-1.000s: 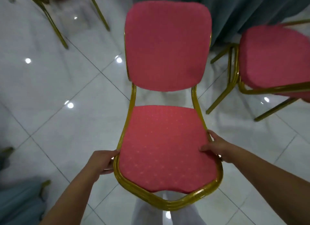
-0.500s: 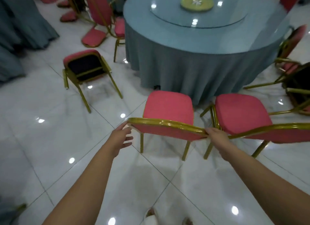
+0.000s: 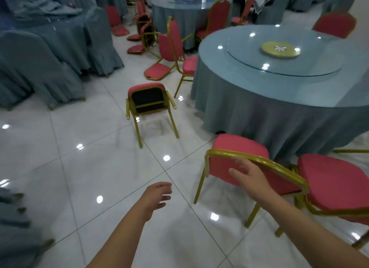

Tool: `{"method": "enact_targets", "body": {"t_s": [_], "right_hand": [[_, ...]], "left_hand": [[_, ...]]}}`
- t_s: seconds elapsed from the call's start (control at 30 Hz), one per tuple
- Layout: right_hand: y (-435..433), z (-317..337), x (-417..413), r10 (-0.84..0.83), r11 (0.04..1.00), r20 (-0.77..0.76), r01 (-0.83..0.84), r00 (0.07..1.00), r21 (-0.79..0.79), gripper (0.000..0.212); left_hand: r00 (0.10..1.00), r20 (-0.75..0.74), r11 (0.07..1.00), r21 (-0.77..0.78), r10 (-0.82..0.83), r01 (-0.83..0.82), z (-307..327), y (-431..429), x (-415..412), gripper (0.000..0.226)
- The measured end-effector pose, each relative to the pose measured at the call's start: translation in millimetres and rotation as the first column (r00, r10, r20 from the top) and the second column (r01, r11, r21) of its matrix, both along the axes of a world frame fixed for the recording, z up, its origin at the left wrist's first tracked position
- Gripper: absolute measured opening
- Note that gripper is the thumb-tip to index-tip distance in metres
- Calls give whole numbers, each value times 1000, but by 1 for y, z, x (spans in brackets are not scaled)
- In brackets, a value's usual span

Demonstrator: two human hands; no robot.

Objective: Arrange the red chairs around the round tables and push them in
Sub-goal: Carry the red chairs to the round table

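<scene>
Both hands are empty, fingers loose. The right hand (image 3: 247, 176) hovers just beside the backrest of the red chair (image 3: 239, 147), with the round surface (image 3: 249, 112) straight beyond. The left hand (image 3: 157, 196) is farther off.

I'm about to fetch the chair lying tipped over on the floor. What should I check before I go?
1. Left hand free: ok, fingers relaxed and holding nothing.
2. Right hand free: ok, fingers spread in front of the chair back and not gripping it.
3. Nearest red chair standing on its legs, seat toward the round table: ok.
4. That chair pushed in: not ok, its whole seat shows outside the tablecloth.
5. Tipped chair upright: not ok, its black seat underside faces the camera.
6. Way to it over the tiled floor: ok, only tiles show in between.
</scene>
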State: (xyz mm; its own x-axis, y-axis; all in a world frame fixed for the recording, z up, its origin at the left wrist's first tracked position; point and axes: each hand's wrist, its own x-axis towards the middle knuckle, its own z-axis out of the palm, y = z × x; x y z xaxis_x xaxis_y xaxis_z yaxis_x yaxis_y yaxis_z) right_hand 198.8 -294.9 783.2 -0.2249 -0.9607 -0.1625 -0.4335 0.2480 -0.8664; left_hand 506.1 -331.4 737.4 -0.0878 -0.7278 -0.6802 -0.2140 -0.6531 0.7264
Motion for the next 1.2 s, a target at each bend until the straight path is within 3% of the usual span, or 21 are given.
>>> {"method": "enact_targets", "body": {"t_s": [0.23, 0.43, 0.6, 0.77, 0.9, 1.03, 1.2], "right_hand": [[-94, -7, 72, 152, 987, 101, -157, 983, 46, 36], [-227, -41, 105, 146, 985, 145, -157, 979, 66, 35], [-330, -58, 133, 91, 982, 273, -131, 958, 133, 24], [-419, -75, 169, 100, 945, 278, -179, 955, 273, 25], [-505, -77, 212, 137, 928, 275, -220, 952, 299, 25], [-588, -78, 252, 101, 942, 250, -173, 963, 287, 23], [-675, -63, 283, 45, 947, 185, -101, 982, 304, 32]], "left_hand": [[988, -11, 988, -17, 156, -157, -1, -56, 66, 18], [976, 20, 976, -50, 215, -214, -9, -165, 112, 18], [971, 73, 973, 20, 227, -229, -1, -260, 144, 19], [942, 13, 942, 1, 335, -335, 6, -342, 185, 19], [925, -36, 926, -3, 378, -378, -3, -404, 225, 19], [921, -12, 920, 46, 389, -388, -31, -490, 265, 19], [917, -91, 921, 63, 388, -383, -49, -607, 302, 17]]}}
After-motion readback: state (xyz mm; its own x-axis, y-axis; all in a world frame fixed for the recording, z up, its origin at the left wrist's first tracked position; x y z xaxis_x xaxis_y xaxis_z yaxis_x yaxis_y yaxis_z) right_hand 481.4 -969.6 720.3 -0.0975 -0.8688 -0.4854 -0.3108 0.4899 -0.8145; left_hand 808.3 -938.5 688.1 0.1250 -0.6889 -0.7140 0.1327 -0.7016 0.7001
